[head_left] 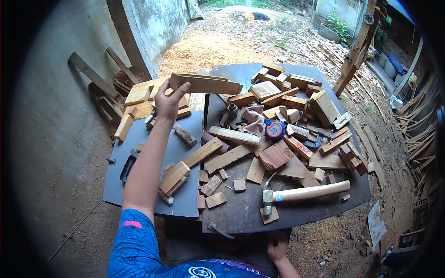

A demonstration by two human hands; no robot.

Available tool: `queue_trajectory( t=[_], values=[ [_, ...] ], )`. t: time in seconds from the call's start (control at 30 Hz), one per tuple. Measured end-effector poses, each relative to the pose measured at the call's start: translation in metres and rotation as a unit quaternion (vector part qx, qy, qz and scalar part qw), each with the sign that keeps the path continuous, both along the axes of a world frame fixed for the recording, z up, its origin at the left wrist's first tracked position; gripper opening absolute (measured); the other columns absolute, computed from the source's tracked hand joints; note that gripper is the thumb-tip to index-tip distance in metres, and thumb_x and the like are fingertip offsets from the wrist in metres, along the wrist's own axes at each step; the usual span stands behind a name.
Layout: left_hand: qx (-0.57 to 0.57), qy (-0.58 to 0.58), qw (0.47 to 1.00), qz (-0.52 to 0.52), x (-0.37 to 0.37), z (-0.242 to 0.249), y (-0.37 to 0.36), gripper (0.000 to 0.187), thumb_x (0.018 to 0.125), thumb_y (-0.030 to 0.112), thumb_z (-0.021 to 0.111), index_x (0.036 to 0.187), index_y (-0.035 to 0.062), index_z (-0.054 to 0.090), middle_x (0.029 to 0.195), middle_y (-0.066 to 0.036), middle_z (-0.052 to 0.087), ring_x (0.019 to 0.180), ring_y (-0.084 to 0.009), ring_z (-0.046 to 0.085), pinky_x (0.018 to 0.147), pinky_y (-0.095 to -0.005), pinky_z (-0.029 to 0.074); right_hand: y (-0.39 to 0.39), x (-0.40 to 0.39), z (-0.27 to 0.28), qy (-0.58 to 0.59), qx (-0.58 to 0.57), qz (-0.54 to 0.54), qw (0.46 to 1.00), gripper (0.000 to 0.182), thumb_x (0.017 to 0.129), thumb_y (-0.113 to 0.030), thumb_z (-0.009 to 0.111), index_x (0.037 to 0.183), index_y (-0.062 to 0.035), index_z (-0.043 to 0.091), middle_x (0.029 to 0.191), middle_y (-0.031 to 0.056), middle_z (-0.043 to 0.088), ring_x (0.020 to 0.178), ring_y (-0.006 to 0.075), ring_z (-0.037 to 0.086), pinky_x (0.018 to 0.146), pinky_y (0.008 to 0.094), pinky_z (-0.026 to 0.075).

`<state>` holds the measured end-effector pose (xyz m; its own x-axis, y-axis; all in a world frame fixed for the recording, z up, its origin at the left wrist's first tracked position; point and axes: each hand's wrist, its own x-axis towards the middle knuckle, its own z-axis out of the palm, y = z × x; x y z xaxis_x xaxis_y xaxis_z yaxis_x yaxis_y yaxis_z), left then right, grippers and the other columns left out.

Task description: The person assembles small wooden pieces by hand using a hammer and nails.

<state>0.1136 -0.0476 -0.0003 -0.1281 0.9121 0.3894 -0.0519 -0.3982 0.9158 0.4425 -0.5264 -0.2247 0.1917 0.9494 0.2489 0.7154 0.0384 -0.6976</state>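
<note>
My left hand [167, 103] is raised over the far side of the table, fingers and thumb closed round one end of a long wooden block [206, 85]. The block lies nearly level, its free end pointing right. Down by my lap, below the table's front edge, is my right hand [278, 248]; its fingers are mostly hidden in shadow. A claw hammer [310, 192] with a wooden handle lies near the front right of the dark tabletop [241, 211]. An orange and blue tape measure [275, 129] rests among wood offcuts [278, 155].
A black C-clamp [317, 138] lies on the right, near a pink cloth [254, 121]. Another dark tool [129, 167] sits on the grey board [185, 199] at left. Boards lean against the wall [46, 116]. A wooden post [357, 51] stands beyond the table, near scattered scrap wood.
</note>
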Motion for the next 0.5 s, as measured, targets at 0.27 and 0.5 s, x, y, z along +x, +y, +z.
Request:
queue_trajectory(
  t=[0.27,0.5],
  values=[
    [-0.050,-0.383,0.918,-0.090,-0.089,-0.014,-0.134,0.051,0.100,0.032,0.068,0.136,-0.0022,0.058,0.139,-0.019,0.062,0.132,-0.0341,0.057,0.121,-0.0448,0.043,0.019,-0.022,0.180,0.287,0.030,0.219,0.932,0.039,0.081,0.009,0.079,0.119,-0.0023,0.076,0.115,0.0179,0.074,0.100,0.0265,0.075,0.089,0.0332,0.060],
    [-0.029,-0.527,0.805,-0.271,-0.079,-0.071,-0.213,0.044,0.102,0.036,0.066,0.133,0.0044,0.065,0.135,-0.016,0.067,0.130,-0.0317,0.060,0.116,-0.0427,0.049,0.108,-0.057,0.285,0.444,0.241,0.198,0.840,0.040,0.087,0.015,0.071,0.125,0.0042,0.070,0.137,0.0233,0.061,0.123,0.0293,0.065,0.105,0.0386,0.057]
  ],
)
